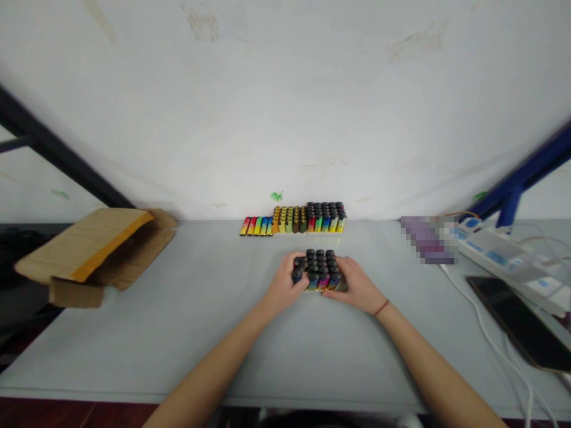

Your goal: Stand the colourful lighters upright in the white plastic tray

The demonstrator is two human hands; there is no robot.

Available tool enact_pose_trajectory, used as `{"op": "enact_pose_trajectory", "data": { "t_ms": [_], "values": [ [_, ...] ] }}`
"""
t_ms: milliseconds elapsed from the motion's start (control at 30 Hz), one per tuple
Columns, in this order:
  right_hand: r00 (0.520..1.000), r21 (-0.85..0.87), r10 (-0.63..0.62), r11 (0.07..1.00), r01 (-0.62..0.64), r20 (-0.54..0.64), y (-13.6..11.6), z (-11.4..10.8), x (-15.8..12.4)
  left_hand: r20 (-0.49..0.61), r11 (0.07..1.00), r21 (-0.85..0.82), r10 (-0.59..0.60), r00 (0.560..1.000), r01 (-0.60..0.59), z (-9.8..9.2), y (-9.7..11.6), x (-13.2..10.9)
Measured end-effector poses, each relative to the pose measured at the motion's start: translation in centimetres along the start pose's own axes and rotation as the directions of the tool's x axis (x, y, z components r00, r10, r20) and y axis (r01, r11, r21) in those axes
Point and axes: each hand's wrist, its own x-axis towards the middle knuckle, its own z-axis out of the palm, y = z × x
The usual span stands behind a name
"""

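Observation:
A block of upright lighters (319, 267) with black tops and coloured bodies stands on the grey table in front of me. My left hand (289, 279) is wrapped round its left side, the thumb at the front corner. On the right side, my right hand (352, 282) presses against the same block with bent fingers. Both hands grip the group between them. Their fingertips are partly hidden behind the lighters. Farther back by the wall stands another block of lighters (326, 217) with black tops. Beside it is a yellow-topped block (289, 219), and several colourful lighters (256, 226) line its left.
An open cardboard box (120, 238) lies at the left of the table (187, 345). At the right are a black phone (521, 321), a white power strip (504, 255), white cables (482, 330) and a blurred-out purple item (428, 241). A white wall closes off the back.

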Motion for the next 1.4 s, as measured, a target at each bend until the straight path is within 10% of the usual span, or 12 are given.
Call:
{"op": "enact_pose_trajectory", "data": {
  "t_ms": [333, 667, 933, 1133, 1400],
  "values": [
    [1.0, -0.011, -0.004, 1.0, 0.004, -0.011, 0.3, 0.3, -0.1, -0.194, 0.998, -0.04, -0.063, 0.979, 0.056, 1.3, 1.1, -0.6],
    [1.0, -0.019, -0.019, 1.0, 0.019, -0.011, 0.2, 0.1, -0.1, -0.149, 0.999, 0.039, -0.003, 0.989, 0.009, 0.2, 0.6, -0.4],
    [1.0, -0.03, 0.021, 0.999, -0.021, -0.004, 0.3, 0.3, -0.1, -0.515, 0.98, -0.092, -0.198, 0.834, 0.175, -3.7, -0.2, 2.6],
    [1.0, -0.046, 0.012, 0.999, -0.012, 0.0, 0.4, 0.3, -0.3, -0.401, 0.765, 0.281, -0.456, 0.795, 0.58, -6.9, -3.7, 4.0],
    [1.0, -0.044, 0.022, 0.999, -0.022, 0.007, 0.4, 0.3, -0.3, -0.38, 0.515, 0.719, -0.27, 0.885, 0.466, -4.7, -3.1, 3.4]
  ]
}}
